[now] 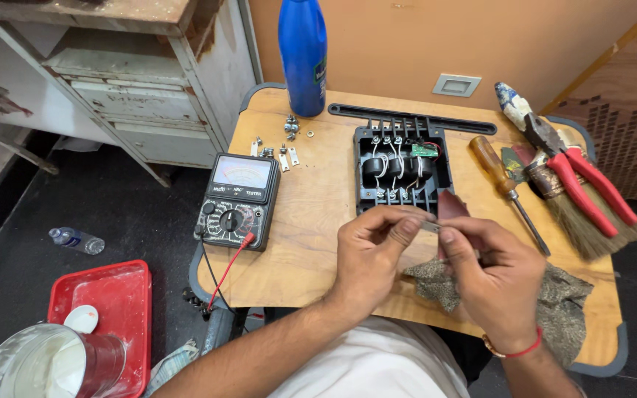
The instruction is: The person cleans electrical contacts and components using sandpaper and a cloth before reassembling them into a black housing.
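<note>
Two hands (436, 258) amid multimeter (237, 200), screwdriver (501, 184), pliers (569, 166).

Bare forearms, red thread bracelet (523, 349) (right wrist), white garment (377, 365)

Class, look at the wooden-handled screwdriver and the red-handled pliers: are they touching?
Apart. The head view shows the screwdriver lying left of the pliers, with bare table and a brush handle between them.

Bare counter (311, 221) lies open between the meter (236, 200) and the black housing (401, 168). Right of the housing, a screwdriver (503, 184), pliers (569, 173) and brush (584, 214) crowd the way.
</note>
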